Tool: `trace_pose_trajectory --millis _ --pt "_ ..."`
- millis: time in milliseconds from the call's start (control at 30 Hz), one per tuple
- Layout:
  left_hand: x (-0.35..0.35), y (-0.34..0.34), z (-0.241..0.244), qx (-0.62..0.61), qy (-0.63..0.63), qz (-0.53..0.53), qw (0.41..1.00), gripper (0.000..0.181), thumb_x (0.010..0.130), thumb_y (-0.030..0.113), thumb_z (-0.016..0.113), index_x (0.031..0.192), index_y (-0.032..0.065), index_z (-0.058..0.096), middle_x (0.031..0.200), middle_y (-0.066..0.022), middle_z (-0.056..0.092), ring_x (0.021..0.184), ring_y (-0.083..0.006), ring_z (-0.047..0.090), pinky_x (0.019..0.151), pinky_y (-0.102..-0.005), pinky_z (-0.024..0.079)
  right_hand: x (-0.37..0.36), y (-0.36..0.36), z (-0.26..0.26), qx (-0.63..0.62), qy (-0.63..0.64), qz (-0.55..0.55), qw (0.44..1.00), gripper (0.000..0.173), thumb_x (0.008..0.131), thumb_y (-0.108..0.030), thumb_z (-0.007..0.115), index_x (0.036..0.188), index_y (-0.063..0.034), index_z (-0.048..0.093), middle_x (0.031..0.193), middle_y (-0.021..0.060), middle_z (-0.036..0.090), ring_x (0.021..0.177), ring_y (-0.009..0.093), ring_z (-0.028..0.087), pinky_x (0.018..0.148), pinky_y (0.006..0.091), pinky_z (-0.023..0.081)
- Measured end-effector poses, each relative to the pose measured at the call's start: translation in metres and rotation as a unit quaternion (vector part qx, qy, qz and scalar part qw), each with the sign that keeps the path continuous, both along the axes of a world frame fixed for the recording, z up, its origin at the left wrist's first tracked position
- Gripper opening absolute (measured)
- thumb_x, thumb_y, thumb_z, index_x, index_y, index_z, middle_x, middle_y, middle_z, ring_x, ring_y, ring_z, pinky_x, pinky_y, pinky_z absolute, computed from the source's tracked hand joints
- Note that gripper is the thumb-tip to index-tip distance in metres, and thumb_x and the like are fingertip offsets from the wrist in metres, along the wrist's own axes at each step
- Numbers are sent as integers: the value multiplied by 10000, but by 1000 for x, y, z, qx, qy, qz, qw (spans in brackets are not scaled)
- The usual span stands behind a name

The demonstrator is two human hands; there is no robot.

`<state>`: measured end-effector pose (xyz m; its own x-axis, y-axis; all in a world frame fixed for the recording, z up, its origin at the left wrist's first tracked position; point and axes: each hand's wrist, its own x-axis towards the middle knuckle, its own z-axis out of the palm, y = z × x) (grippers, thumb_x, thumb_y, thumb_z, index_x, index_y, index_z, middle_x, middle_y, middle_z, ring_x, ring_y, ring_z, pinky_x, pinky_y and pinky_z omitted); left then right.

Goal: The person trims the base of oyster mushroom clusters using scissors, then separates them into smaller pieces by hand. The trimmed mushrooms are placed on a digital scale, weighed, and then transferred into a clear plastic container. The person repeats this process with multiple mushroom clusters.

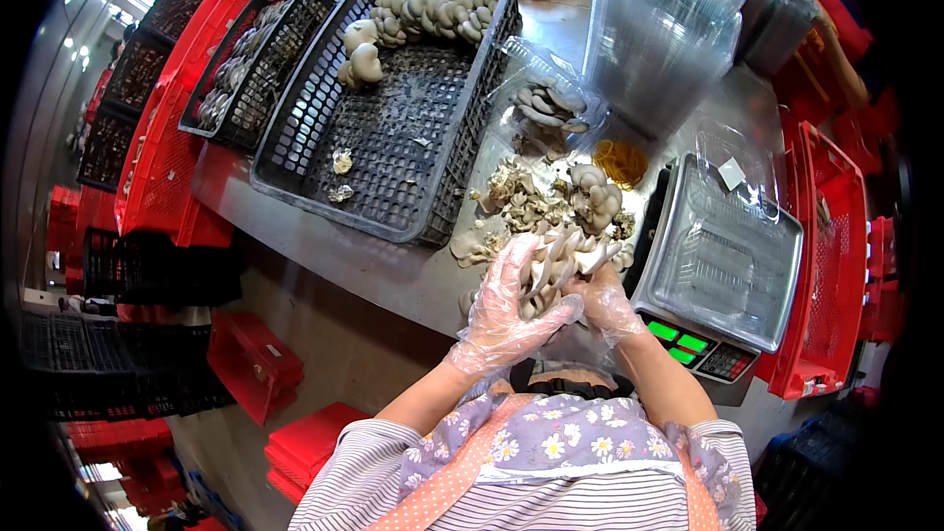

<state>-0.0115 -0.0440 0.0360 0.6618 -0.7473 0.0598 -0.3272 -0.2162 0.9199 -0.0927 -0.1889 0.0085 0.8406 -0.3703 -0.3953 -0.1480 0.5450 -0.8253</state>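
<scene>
Between my hands is a cluster of oyster mushrooms [557, 265], its pale gills and stems facing up. My left hand [509, 310], in a clear plastic glove, wraps its left side with the thumb across the front. From the right, my gloved right hand [605, 302] grips the cluster's base; its fingertips are partly hidden. Just beyond lie mushroom trimmings [520, 199] and another oyster mushroom cluster [596, 195] on the metal table [369, 269]. Farther off, an open clear plastic clamshell box [509, 99] holds grey oyster mushrooms [549, 107].
A black crate [346, 217] with mushrooms along its far side stands left. To the right, a digital scale [767, 335] carries an open clamshell [708, 258]. Rubber bands [619, 164] lie near stacked clear boxes [656, 37]. Red crates [833, 251] flank the table. Another person's arm [841, 66] shows far right.
</scene>
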Motion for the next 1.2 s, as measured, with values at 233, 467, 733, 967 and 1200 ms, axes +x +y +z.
trace_pose_trajectory --millis 233,467,733,967,1200 --pt "7 1 4 -94 237 76 964 673 866 181 735 1428 44 392 1415 -128 488 1257 -238 511 1059 -380 422 7 1 2 -129 -34 29 991 405 886 -27 637 1273 -26 517 1158 64 612 1019 155 603 900 314 507" --pt "20 20 1 -173 544 97 816 617 986 409 493 1458 29 375 1294 -108 547 1101 -173 582 959 -321 493 8 -18 18 12 4 70 997 209 945 -121 583 1145 -62 565 935 16 547 786 115 529 636 299 465" --pt "9 0 -3 -149 241 80 956 663 894 125 655 1477 13 361 1442 -112 465 1339 -206 436 1132 -360 333 25 2 32 -84 -26 -18 996 279 920 -91 600 1180 4 565 955 61 629 782 123 602 681 268 485" --pt "18 2 9 -246 521 95 812 662 970 468 483 1464 47 351 1274 -137 562 1135 -213 572 983 -370 478 15 -16 20 -219 -15 45 975 98 911 -24 556 995 -26 608 887 50 632 768 122 597 703 296 503" --pt "27 17 -1 -248 570 25 783 711 970 520 449 1457 16 329 1257 -146 566 1067 -231 617 933 -377 533 5 -15 62 -420 -25 168 891 257 809 -254 751 908 -36 656 861 125 670 811 284 644 751 384 510"
